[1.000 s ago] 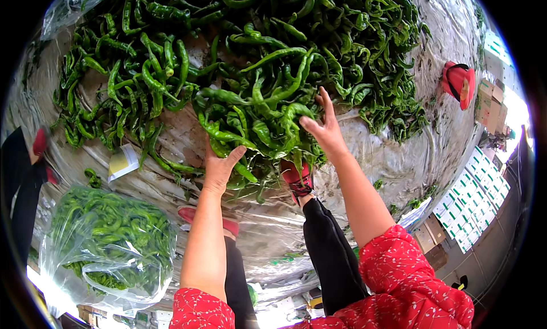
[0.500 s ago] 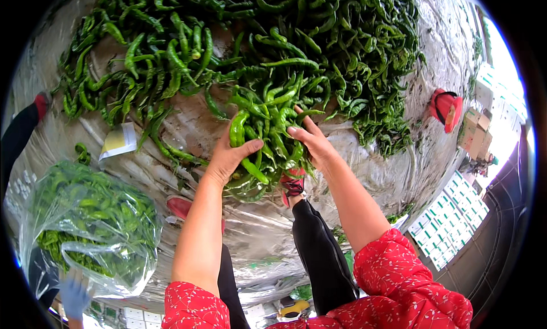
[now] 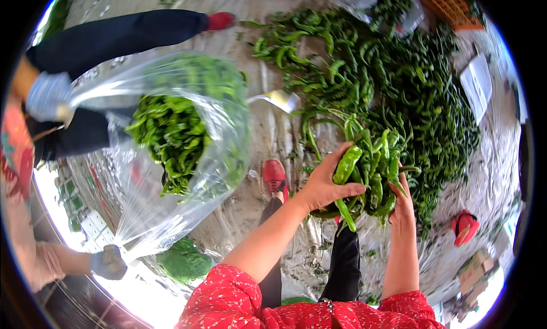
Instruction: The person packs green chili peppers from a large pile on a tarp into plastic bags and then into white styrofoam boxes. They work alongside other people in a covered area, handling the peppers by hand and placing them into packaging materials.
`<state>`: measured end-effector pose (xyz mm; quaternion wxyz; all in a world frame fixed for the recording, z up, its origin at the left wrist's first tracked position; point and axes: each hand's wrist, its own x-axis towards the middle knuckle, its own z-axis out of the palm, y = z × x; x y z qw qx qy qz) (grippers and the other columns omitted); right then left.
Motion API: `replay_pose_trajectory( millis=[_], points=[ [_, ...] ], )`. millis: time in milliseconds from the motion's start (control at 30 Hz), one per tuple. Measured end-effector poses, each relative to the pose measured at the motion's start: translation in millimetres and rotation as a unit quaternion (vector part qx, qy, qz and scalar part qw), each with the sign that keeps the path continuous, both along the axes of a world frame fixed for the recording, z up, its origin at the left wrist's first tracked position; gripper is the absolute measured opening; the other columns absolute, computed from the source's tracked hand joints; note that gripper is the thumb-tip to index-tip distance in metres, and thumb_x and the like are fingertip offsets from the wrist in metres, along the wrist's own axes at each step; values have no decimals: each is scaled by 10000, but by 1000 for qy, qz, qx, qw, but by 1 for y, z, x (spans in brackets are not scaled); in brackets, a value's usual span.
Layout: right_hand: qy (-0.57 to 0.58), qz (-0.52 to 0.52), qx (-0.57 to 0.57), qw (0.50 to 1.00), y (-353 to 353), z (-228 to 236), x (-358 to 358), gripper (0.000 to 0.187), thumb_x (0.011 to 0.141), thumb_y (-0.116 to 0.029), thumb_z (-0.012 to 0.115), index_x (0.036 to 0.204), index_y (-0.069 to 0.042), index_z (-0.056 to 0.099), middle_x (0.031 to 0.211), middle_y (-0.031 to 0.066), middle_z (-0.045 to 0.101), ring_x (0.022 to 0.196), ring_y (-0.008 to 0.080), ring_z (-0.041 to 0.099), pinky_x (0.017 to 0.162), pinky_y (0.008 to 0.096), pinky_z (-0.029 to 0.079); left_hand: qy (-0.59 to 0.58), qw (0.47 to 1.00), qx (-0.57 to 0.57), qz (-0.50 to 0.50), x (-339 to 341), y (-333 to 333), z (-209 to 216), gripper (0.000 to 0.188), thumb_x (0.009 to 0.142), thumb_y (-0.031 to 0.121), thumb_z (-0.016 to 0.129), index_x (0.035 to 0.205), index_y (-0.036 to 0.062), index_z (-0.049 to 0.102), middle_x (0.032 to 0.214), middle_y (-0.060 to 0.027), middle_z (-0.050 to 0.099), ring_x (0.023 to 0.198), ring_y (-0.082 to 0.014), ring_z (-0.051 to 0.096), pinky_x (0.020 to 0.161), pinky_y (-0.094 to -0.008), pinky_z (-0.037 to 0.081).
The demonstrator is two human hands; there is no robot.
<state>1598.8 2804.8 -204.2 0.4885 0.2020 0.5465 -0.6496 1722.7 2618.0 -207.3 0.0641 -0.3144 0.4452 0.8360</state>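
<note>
The pepper bunch [image 3: 376,172] is between the left hand [image 3: 326,185] and the right hand [image 3: 404,203]; the pepper heap [image 3: 419,92] lies beyond, the plastic bag [image 3: 222,163] at left.

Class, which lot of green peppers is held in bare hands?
The bunch between the left hand and right hand; the big pile lies on the floor sheeting, and another lot sits in the open clear bag.

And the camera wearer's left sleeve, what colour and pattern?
Left sleeve: red with small whitish marks, best in the head view.
</note>
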Motion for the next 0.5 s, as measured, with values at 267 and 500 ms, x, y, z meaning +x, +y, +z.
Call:
replay_pose_trajectory(
  millis=[267, 500],
  points=[
    [101, 118, -98, 983, -140, 129, 40, 1041, 615, -380, 802, 1435, -57, 249, 1365, 165, 389, 1227, 292, 438, 957, 405, 445, 87, 983, -121, 107, 75, -118, 159, 948, 642, 159, 835, 1414, 55, 294, 1341, -122, 439, 1232, -230, 424, 1041, -345, 316],
    [340, 275, -223, 871, -258, 135, 165, 863, 648, -247, 800, 1359, -25, 365, 1308, 213, 389, 1237, 349, 396, 1020, 412, 344, 28, 957, -120, 264, 230, -190, 179, 1056, 560, 141, 850, 1427, 48, 255, 1375, -101, 407, 1235, -235, 434, 1025, -391, 359]
  ],
)
